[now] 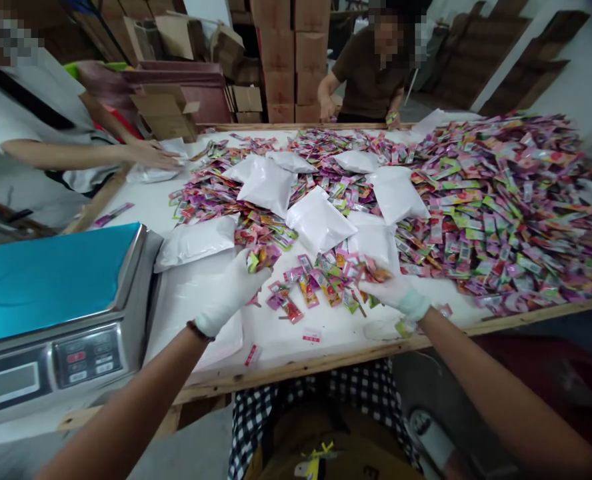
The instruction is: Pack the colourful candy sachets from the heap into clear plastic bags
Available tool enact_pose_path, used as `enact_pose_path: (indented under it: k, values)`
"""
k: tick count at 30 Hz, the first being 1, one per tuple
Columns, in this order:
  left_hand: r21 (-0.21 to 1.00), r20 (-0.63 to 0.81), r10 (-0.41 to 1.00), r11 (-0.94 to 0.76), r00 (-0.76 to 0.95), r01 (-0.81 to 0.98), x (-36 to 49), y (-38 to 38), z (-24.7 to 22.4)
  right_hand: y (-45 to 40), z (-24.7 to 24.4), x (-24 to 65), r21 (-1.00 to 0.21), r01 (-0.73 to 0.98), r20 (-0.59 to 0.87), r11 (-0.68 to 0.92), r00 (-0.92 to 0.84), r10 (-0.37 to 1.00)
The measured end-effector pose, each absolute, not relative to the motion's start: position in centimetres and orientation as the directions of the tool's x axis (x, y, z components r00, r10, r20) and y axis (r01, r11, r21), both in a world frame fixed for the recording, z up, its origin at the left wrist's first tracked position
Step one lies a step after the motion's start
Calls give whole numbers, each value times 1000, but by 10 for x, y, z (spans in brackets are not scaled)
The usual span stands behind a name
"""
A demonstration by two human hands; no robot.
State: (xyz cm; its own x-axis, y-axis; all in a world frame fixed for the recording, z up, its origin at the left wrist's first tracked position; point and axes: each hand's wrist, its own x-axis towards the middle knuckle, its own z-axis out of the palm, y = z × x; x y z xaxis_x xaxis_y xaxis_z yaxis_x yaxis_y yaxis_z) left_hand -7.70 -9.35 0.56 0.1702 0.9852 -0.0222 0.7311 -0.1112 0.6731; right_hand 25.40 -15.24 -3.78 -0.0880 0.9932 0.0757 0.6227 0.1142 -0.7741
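Observation:
My left hand [233, 290], in a white glove, is closed around a few colourful candy packets [265, 257] above the white tabletop. My right hand [393, 293], gloved too, grips more packets [373, 272] at the near side of the table. Between the two hands lies a loose scatter of small candy packets [321, 283] in pink, purple, green and orange wrappers. Just beyond them rest several filled white bags [321, 219]. Another white bag [196, 241] lies left of my left hand, on a stack of flat white bags [191, 303].
A scale [141, 267] with a blue plate stands at the left. A large heap of packets [506, 213] covers the right side. One co-worker [41, 127] presses a white bag at the far left; another person [371, 73] stands across the table. Cardboard boxes [279, 60] are stacked behind.

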Motion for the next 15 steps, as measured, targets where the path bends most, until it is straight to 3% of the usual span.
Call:
enact_pose_path:
  k: [2,4,7,9,11,15]
  values:
    - [643,-115,991,23,67,766,-64,-86,-2,-138,-41,229,-820,572,1,24,-40,999]
    - [553,-176,983,58,49,831,-48,-85,-18,-128,-48,203,-769,639,-55,-10,-50,997]
    - [394,-152,986,-2,67,919,-31,-88,-40,-122,-62,179,-490,869,-134,-72,6,991]
    - [350,-136,985,-55,109,935,-33,-87,-44,-124,-68,179,-360,927,-176,-102,40,984]
    - [417,-144,971,-116,192,901,-45,-84,-37,-127,-70,188,-397,914,-169,-86,20,985]
    - [604,-133,880,-293,456,741,-78,-81,-11,-127,-68,202,-707,707,-56,-23,-24,998]
